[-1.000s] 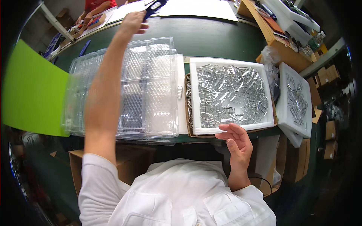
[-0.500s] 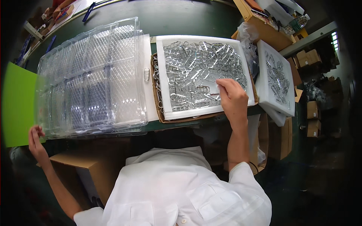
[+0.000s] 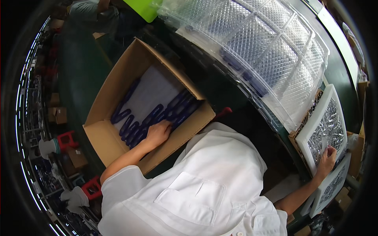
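My left hand [image 3: 159,133] is down inside an open cardboard box [image 3: 103,138], its fingers curled over one of several dark blue elongated pieces [image 3: 136,132] with pale printing. These lie in a slanting row beside a white sheet [image 3: 151,88]. Far to the right, my right hand [image 3: 327,159] is closed in a pinch above a white foam tray [image 3: 303,138] of shiny metal clips [image 3: 326,128]. What its fingertips hold, if anything, is too small to make out.
Clear plastic compartment trays [image 3: 271,47] lie on the green bench, with a lime green sheet [image 3: 145,8] by their far end. A second foam tray of clips [image 3: 332,185] leans near my right forearm. Red stools [image 3: 92,188] stand at the left.
My view has swung left and down toward the cardboard box. My left hand has gone from the green sheet and clear trays into the box. My right hand stays at the clip tray.
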{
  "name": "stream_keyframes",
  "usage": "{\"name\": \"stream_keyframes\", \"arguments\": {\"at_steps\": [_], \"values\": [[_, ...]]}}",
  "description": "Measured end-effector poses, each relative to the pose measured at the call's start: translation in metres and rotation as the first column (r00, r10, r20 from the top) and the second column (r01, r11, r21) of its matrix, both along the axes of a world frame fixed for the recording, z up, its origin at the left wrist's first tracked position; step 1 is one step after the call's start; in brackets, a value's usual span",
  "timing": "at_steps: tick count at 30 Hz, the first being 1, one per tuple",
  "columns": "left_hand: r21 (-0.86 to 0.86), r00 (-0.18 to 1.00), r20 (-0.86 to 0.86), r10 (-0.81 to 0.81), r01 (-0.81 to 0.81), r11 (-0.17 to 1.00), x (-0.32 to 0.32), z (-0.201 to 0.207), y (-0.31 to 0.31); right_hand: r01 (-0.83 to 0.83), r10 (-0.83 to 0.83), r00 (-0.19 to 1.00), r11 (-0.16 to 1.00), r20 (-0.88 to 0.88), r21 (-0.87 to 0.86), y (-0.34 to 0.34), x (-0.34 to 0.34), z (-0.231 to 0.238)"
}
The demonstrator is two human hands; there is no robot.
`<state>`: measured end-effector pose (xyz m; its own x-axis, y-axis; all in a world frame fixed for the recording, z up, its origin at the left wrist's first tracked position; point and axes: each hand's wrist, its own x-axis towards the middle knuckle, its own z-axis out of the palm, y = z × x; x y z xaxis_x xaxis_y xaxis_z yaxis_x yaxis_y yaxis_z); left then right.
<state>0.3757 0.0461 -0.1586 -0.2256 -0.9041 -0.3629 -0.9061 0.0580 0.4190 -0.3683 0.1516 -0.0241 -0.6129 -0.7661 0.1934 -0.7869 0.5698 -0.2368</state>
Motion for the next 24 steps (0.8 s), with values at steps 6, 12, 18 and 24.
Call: {"name": "stream_keyframes", "arguments": {"at_steps": [6,12,18,24], "values": [[-0.373,0.997,-0.074,-0.039,0.009,0.928,0.001,-0.031,-0.082,0.086,0.003,0.958,0.951,0.285,-0.298,0.016,-0.019,-0.006],[-0.131,0.983,-0.182,-0.01,-0.015,0.991,-0.023,-0.035,-0.119,0.14,0.015,0.907,0.932,0.421,-0.335,-0.005,0.015,0.011],[0.101,0.89,-0.356,0.285,-0.266,0.959,0.015,-0.039,-0.134,0.183,0.062,0.898,0.848,0.436,-0.497,0.016,-0.008,-0.011],[-0.021,0.648,-0.499,0.576,-0.673,0.739,0.039,-0.041,-0.121,0.099,-0.043,0.988,0.913,0.147,-0.396,0.02,0.004,-0.01]]}}
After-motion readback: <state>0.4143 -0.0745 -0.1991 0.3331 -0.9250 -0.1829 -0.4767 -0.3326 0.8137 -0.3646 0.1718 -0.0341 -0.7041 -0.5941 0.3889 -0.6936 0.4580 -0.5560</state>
